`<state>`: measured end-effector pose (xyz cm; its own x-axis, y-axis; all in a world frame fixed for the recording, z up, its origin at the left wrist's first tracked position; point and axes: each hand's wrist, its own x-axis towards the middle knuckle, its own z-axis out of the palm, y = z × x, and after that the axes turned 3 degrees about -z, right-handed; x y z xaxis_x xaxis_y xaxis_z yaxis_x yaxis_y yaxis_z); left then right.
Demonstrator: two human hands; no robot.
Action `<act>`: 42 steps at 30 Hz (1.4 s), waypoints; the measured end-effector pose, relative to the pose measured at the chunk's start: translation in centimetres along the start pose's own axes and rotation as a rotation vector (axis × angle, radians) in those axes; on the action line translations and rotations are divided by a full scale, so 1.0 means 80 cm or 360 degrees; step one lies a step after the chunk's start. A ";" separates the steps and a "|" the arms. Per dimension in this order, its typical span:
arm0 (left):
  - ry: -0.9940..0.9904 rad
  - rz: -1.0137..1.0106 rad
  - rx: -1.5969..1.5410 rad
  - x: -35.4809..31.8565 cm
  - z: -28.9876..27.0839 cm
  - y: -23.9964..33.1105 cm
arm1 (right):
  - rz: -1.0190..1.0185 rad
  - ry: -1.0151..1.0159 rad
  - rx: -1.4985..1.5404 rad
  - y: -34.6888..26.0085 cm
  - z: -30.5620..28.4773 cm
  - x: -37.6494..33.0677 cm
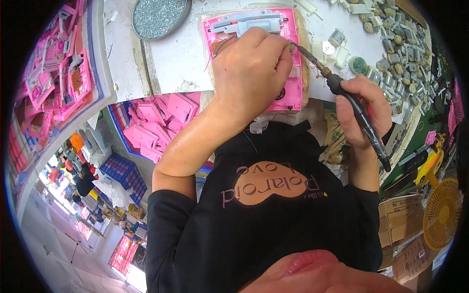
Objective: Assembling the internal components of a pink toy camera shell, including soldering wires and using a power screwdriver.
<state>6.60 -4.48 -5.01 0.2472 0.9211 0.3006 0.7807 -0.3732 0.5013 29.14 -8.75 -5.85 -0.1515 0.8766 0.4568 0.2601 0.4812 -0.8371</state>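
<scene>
A pink plastic housing (294, 90) lies on a pad on the white table in front of me. Along its far side sits a pale grey-blue part (254, 22), and thin red and blue wires (223, 45) show at its left. Over the housing bends my left hand (251, 68), its fingers closed in a pinch; what they hold is hidden. My right hand (366, 110) grips a black-handled soldering iron (337, 85). The iron's tip points left and reaches the housing's right side, close beside my left fingers.
A round dish of small metal screws (159, 17) stands at the far left. Small motors (398, 63) are heaped at the right, near a green solder spool (358, 65). Pink parts fill a bin (154, 119) below the table edge and another at far left. A yellow fan (442, 212) stands lower right.
</scene>
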 end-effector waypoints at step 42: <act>-0.0072 -0.0043 0.0139 0.006 -0.003 0.006 | -0.0329 -0.0151 -0.0202 0.007 0.003 0.010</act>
